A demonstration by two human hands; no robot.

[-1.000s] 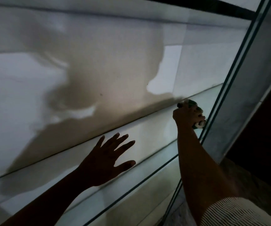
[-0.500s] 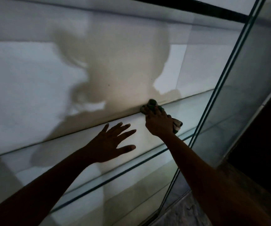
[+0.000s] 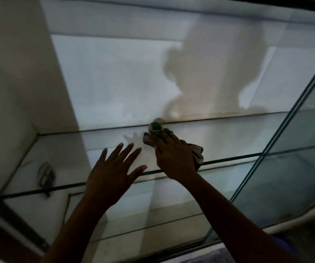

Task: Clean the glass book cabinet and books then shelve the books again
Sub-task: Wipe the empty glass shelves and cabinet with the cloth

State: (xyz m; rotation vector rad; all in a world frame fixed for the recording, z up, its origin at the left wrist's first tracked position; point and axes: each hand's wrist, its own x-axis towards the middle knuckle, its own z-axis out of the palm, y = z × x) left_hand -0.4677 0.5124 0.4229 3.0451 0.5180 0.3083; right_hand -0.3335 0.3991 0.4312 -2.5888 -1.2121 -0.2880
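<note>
Fingers [image 3: 169,136] of the right hand [image 3: 173,158] clutch a bunched green-and-grey cloth [image 3: 155,130] against the clear glass shelf [image 3: 247,133], at its back edge. The left hand [image 3: 111,173] is spread open over the front edge. Leaning hard could crack or dislodge the shelf.

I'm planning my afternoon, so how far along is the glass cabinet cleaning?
Done: the glass shelves in view hold no books, so they look emptied. In hand: the right hand holds a bunched cloth against one shelf near its back edge; the left hand is spread open beside it. Left: wiping the other shelves, then cleaning the books, none in view, and reshelving them.
</note>
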